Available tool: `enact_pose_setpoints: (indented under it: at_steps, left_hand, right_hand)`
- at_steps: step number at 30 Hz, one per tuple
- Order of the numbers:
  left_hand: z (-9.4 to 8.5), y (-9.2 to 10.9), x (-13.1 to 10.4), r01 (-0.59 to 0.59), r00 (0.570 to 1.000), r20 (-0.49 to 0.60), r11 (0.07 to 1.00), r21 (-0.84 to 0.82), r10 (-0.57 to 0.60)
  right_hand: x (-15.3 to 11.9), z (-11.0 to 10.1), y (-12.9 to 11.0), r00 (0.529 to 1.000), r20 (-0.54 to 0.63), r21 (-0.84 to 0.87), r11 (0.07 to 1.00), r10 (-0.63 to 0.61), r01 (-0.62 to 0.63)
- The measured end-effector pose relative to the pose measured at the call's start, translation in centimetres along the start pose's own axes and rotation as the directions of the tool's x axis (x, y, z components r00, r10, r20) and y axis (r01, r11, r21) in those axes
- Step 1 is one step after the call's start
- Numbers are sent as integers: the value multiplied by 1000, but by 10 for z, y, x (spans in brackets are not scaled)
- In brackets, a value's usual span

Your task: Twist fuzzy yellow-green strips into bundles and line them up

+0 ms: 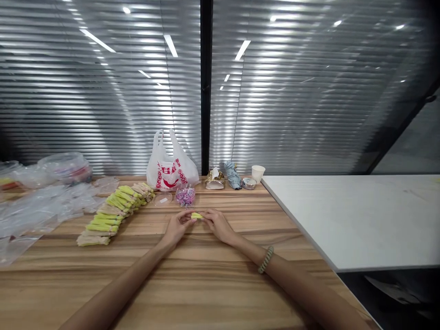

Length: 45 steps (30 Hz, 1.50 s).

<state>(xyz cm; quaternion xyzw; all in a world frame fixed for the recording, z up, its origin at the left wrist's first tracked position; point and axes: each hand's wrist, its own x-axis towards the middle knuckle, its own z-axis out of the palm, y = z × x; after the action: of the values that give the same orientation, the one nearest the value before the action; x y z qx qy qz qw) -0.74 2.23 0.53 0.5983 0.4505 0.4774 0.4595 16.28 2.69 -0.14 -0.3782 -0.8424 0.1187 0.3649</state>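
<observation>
Between my two hands, just above or on the wooden table (192, 275), is a small yellow piece (196, 215) that looks soft, like cloth; its exact kind is too small to make out. My left hand (178, 224) pinches its left end with thumb and fingers. At its right end, the fingers of my right hand (217, 223) close on it too. To the left, a long row of yellow and beige bundles (115, 208) lies overlapping, apart from my hands. Just beyond my fingers sits a clear bag of small purple and pink items (185, 196).
Clear plastic bags (44, 206) spread over the left side, with clear round containers (67, 166) behind. At the back stand a white carrier bag (172, 165), a gold tissue pack (215, 179), a folded blue umbrella (233, 175), a round tin (248, 183) and a paper cup (257, 173).
</observation>
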Motion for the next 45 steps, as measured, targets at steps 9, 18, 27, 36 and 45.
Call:
enact_pose_setpoints:
  at_steps: [9, 18, 27, 36, 45]
  left_hand:
    - [0, -4, 1, 30, 999, -15, 998, -61, -31]
    - [-1, -4, 1, 39, 998, -57, 999, -38, -41]
    - [0, -6, 1, 33, 998, -57, 999, -34, -35]
    - [1, -9, 2, -41, 999, -19, 998, 48, 42]
    - [-24, -13, 11, -337, 936, 96, 782, 524, 339]
  right_hand:
    - [-3, 1, 1, 997, 60, -71, 996, -42, 46]
    - [-7, 1, -10, 985, 173, -399, 914, -8, 77]
    - [-7, 1, -10, 982, 186, -406, 910, -10, 87]
    - [-7, 0, -11, 981, 193, -400, 913, 3, 76]
    - [-8, -1, -13, 983, 162, -453, 892, 90, -7]
